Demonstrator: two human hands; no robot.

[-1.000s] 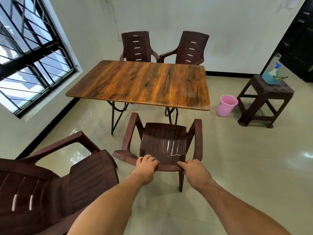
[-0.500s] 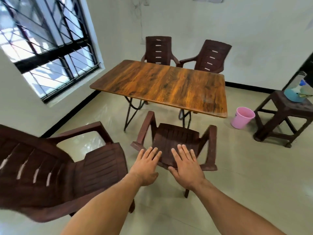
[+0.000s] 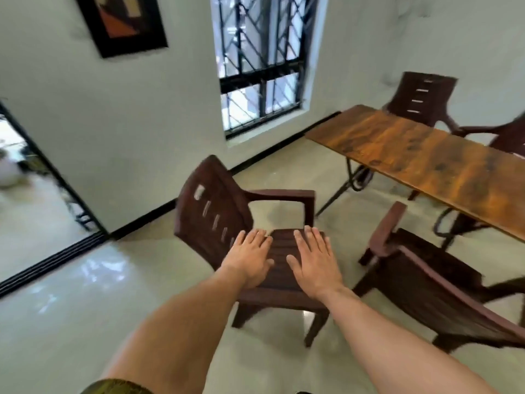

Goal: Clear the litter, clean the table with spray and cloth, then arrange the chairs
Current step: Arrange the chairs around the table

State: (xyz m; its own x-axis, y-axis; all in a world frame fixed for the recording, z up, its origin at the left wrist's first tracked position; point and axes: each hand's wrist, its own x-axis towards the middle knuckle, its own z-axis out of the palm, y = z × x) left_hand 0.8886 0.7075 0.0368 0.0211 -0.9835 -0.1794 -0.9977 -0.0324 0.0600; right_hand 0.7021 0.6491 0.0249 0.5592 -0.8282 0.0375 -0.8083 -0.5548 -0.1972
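Note:
A dark brown plastic armchair (image 3: 216, 211) stands on the floor in the middle of the view, away from the table, its back to the left. My left hand (image 3: 248, 258) and my right hand (image 3: 315, 261) hover over its seat, palms down, fingers straight and spread, holding nothing. Whether they touch the seat is unclear. The wooden table (image 3: 420, 157) stretches along the right. A second brown chair (image 3: 431, 282) stands at the table's near side, to the right of my hands. Two more chairs (image 3: 420, 95) stand behind the table.
A barred window (image 3: 261, 66) is in the wall ahead, with a framed picture (image 3: 122, 21) to its left. An open doorway (image 3: 28, 189) with a floor track lies at the far left. Glossy tiled floor surrounds the chairs.
I let go of the chair at the table and turned left. My opened hands have moved from that chair to above the seat of the other brown chair.

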